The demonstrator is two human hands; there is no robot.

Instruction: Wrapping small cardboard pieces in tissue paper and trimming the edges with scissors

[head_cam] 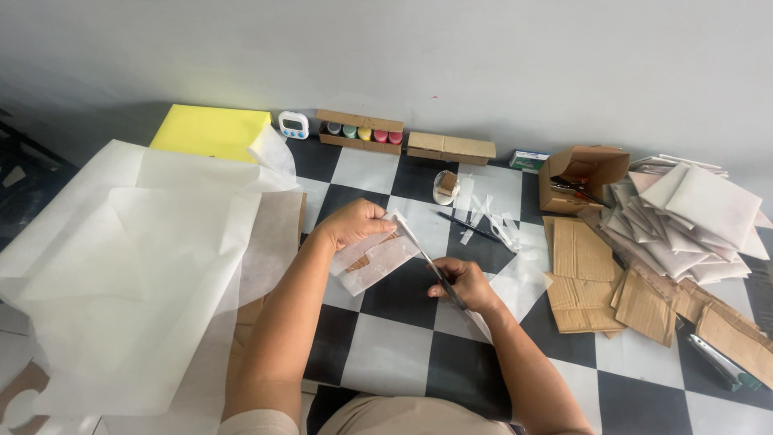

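Observation:
My left hand grips a small packet wrapped in translucent white paper, held just above the black and white checkered floor. My right hand holds scissors, whose blades reach up along the right edge of the paper. Brown cardboard shows faintly through the wrapping.
Large white paper sheets spread on the left. A yellow board, a timer, and a box of paint bottles line the wall. Cardboard pieces, wrapped squares, an open box, tape roll and paper strips lie right.

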